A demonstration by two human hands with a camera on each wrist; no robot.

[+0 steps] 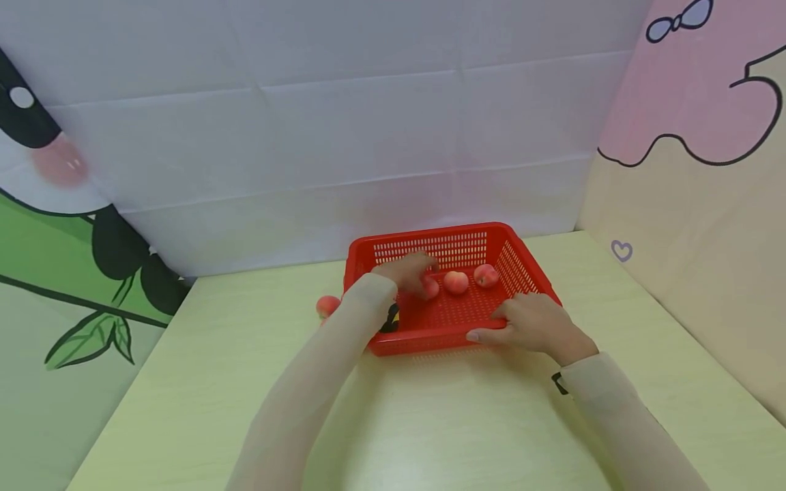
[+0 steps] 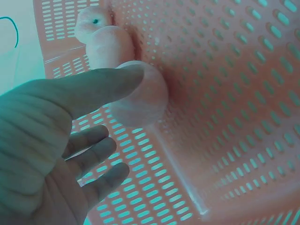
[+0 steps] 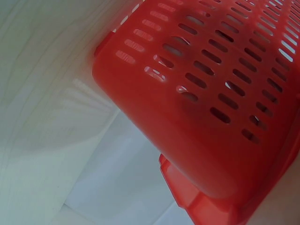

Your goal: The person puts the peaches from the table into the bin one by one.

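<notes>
A red plastic basket with slotted walls stands on the table. Inside it my left hand reaches down to a pink peach. In the left wrist view the thumb lies against that peach, while several loosely bent fingers stay apart from it. Two more peaches, one beside it and another farther right, sit in the basket. My right hand grips the front rim near the right corner, thumb outside. The right wrist view shows mainly the basket's outer wall.
Left of the basket a peach lies on the pale wooden table, partly behind my left sleeve. A white cloth wall rises behind. Printed panels stand at both sides, the right one cream and pink.
</notes>
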